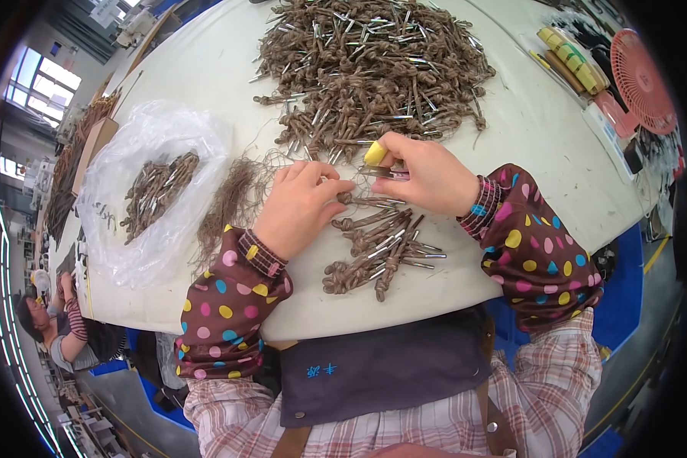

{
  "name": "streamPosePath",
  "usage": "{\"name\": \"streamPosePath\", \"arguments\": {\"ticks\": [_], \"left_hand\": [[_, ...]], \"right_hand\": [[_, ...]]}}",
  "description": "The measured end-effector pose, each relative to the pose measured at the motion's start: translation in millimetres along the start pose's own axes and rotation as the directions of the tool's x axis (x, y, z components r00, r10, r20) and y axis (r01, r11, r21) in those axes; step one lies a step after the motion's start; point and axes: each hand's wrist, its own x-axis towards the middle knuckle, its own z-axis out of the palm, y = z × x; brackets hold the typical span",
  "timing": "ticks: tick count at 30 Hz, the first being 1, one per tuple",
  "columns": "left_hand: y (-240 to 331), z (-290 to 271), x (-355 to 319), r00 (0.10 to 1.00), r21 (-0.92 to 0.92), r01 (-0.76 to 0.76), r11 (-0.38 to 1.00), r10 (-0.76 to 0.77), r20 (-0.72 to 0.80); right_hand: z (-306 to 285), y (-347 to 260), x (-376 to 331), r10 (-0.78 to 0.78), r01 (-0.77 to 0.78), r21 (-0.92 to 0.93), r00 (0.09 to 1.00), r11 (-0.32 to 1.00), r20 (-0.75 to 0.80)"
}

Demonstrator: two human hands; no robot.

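Observation:
My left hand (301, 202) is closed in a pinch, its thumb and forefinger at the knotted end of a brown cord (345, 198). Just to its right, my right hand (431, 175) grips small thread snips (383, 173), blades toward the left fingertips. A yellow cover (375, 153) wraps one right fingertip. Below both hands lies a small group of knotted brown cords (359, 269) with silvery metal tips. Beyond them rises a large heap of similar cords (374, 76). Loose thread scraps (233, 197) lie left of my left hand.
A clear plastic bag (118, 248) holding more cords (160, 191) lies at the left of the white table (549, 145). At the far right are a pink fan (643, 82) and a yellow package (574, 59). Another person (61, 328) sits at the left edge.

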Motion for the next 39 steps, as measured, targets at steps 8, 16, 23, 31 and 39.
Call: {"name": "streamPosePath", "arguments": {"ticks": [8,16,23,31,39], "left_hand": [[-3.6,-13.7,0.4,0.975,-0.411,0.207,0.888,-0.220,0.015],[11.2,-10.3,4.5,0.958,-0.359,0.121,0.925,-0.204,-0.202],[12.3,-8.7,7.2,0.925,0.099,0.016,0.995,0.023,-0.379],[18.7,-10.4,10.2,0.900,0.168,0.008,0.986,0.066,-0.432],[10.9,-2.8,8.7,0.875,0.035,0.005,0.999,0.012,-0.484]], "right_hand": [[-5.4,-8.7,-1.3,-0.122,0.139,0.120,0.983,0.983,-0.139],[-1.5,-15.6,-2.9,-0.018,0.022,0.015,0.969,1.000,-0.247],[4.5,-18.9,-3.7,-0.060,0.060,-0.007,0.962,0.998,-0.267],[10.9,-10.2,0.9,0.078,0.003,0.494,0.987,0.870,-0.144],[7.6,-29.0,-3.6,0.230,-0.173,0.767,0.973,0.618,0.034]]}}
